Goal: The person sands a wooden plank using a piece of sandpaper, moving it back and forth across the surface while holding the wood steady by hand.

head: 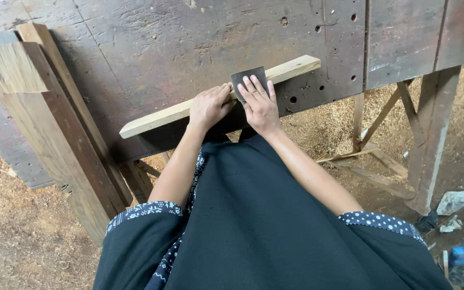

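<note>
A pale wooden strip (pixel 157 117) lies along the near edge of a dark, worn workbench (pixel 189 43). My left hand (pixel 208 106) rests flat on the strip near its middle, pressing it down. My right hand (pixel 260 103) lies just to the right of it, fingers spread over a dark grey sheet of sandpaper (pixel 247 77) that sits on the strip. The two hands almost touch. My dark garment with dotted cuffs fills the lower part of the view.
Thick wooden planks (pixel 55 129) lean against the bench at the left. The bench's legs and braces (pixel 425 139) stand at the right. Sawdust covers the floor (pixel 22 231), with scraps of paper and litter (pixel 455 201) at the lower right.
</note>
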